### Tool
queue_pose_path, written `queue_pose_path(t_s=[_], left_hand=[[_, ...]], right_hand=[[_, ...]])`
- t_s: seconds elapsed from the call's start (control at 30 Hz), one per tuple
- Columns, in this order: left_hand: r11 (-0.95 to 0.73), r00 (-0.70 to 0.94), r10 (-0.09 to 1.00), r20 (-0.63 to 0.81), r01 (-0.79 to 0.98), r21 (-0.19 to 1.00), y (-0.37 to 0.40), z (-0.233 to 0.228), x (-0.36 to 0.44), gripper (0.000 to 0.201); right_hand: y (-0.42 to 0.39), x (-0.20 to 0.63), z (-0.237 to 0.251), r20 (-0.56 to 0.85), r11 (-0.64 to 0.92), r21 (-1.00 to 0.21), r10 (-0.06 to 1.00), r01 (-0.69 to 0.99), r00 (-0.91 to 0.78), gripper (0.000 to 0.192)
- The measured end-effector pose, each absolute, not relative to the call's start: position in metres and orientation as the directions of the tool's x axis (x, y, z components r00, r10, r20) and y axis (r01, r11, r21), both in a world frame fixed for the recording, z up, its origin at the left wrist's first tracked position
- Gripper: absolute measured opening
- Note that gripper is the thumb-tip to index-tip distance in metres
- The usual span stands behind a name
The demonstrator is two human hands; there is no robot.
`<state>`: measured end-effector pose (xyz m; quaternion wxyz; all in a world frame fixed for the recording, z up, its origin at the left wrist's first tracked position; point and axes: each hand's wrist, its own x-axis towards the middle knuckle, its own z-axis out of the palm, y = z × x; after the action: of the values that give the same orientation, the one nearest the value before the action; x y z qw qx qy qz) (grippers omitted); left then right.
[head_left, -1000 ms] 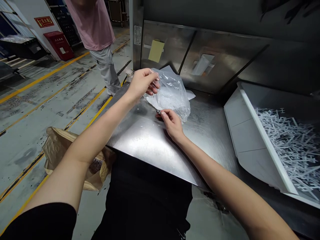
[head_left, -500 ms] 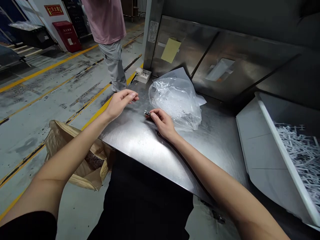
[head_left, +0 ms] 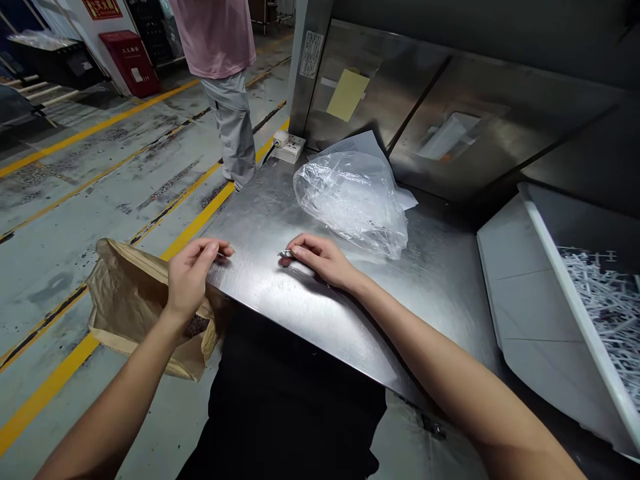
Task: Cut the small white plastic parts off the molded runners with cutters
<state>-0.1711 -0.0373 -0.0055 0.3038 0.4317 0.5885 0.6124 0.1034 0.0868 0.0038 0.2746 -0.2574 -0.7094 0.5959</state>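
Both of our hands have drawn back toward the near edge of the steel desk point(head_left: 280, 313) since half a second ago: our left hand point(head_left: 193, 273) has left the space beside the clear plastic bag point(head_left: 355, 200) and now sits at the desk's front-left corner, and our right hand point(head_left: 320, 259) has slid a small metal piece point(head_left: 285, 254) nearer to us. That piece lies flat on the desk, pressed under our right fingertips point(head_left: 300, 251) and well short of the bag. Our left fingers are curled loosely, thumb and forefinger close together at the edge; we cannot tell whether they pinch anything. The bag rests crumpled and released farther back, on white paper sheets point(head_left: 367, 141). A brown paper sack point(head_left: 133, 300) stands open on the floor below the left corner, and a white bin point(head_left: 520, 313) with pale plastic sprues point(head_left: 613, 313) sits at the right. Another person point(head_left: 225, 60) stands on the floor beyond the desk.

We judge the step to be bringing the piece to the desk's edge. The next move calls for a clean pinch on it, since it is small and lies flat on slick steel.
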Motion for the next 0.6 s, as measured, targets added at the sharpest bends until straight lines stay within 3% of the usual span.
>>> queue_pose_path(t_s=[0.13,0.23,0.33,0.4,0.5,0.6], left_hand=[[-0.097,-0.527,0.840,0.129,0.086,0.991,-0.084,-0.013,-0.150,0.023],[-0.085,-0.523,0.851,0.043,-0.057,0.995,-0.114,-0.016,-0.137,0.018],[0.043,-0.433,0.886,-0.166,-0.282,0.959,-0.136,-0.023,-0.124,0.019],[0.182,-0.335,0.873,-0.355,-0.452,0.873,-0.144,-0.035,-0.114,0.021],[0.401,-0.109,0.778,-0.619,-0.672,0.623,-0.143,-0.057,-0.091,0.022],[0.549,0.136,0.676,-0.724,-0.748,0.373,-0.131,-0.075,-0.063,0.024]], right_hand=[[0.068,0.129,0.009,0.031,0.076,-0.997,0.666,0.026,-0.745,0.042],[0.068,0.145,0.006,0.073,0.059,-0.997,0.801,-0.042,-0.595,0.040],[0.074,0.157,-0.002,0.123,0.096,-0.991,0.933,-0.097,-0.339,0.041],[0.077,0.157,-0.008,0.133,0.113,-0.989,0.963,-0.095,-0.234,0.045],[0.073,0.142,-0.013,0.150,0.146,-0.989,0.968,-0.034,-0.202,0.047],[0.060,0.116,-0.013,0.154,0.157,-0.988,0.952,-0.010,-0.266,0.047]])
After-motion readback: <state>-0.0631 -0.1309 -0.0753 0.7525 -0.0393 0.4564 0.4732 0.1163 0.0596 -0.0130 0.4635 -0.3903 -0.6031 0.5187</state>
